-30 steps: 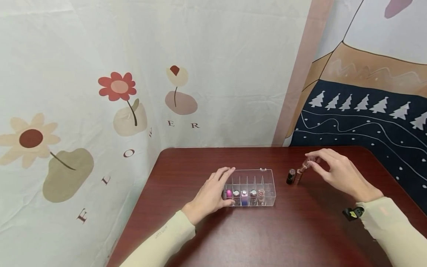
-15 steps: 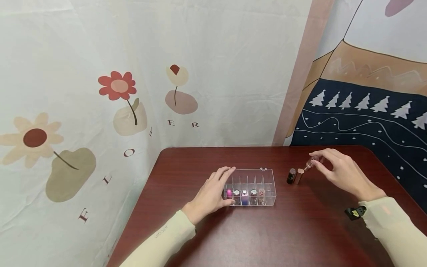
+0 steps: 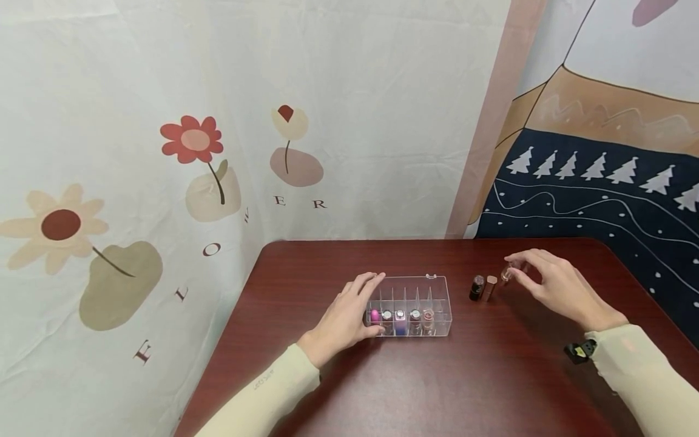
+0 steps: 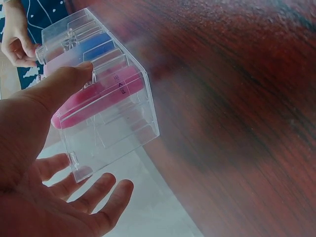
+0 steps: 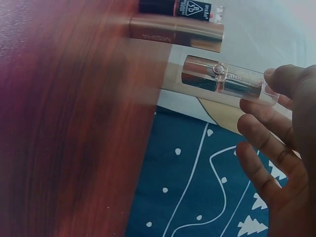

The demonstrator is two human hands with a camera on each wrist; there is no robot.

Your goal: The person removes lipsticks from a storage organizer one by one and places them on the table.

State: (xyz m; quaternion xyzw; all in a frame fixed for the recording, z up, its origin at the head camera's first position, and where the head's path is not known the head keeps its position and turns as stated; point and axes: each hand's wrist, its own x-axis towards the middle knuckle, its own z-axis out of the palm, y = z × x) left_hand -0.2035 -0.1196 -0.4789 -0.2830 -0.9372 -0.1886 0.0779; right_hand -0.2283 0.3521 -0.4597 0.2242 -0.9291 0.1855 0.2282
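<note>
In the head view my left hand (image 3: 343, 317) grips the left end of a clear compartment box (image 3: 443, 311), thumb at the front, fingers behind. Several tubes stand in its front row, among them a pink tube (image 4: 98, 96) nearest that hand and a pink-and-blue tube (image 3: 401, 323). At the right, my right hand (image 3: 562, 291) pinches the top of a clear-capped lipstick (image 5: 222, 79) between thumb and index finger; its base appears raised off the table. Left of it stand a rose-gold lipstick (image 5: 175, 33) and a black lipstick (image 3: 477, 287), side by side.
Everything is on a dark red-brown wooden table (image 3: 426, 382). A white flower-print cloth (image 3: 371, 152) hangs behind and to the left. The dark blue tree-print cloth (image 3: 579, 200) hangs at the right, close behind my right hand.
The clear-capped lipstick in my right hand has moved from above the rose-gold lipstick to its right, then slightly lower. My left hand and the box have stayed in place.
</note>
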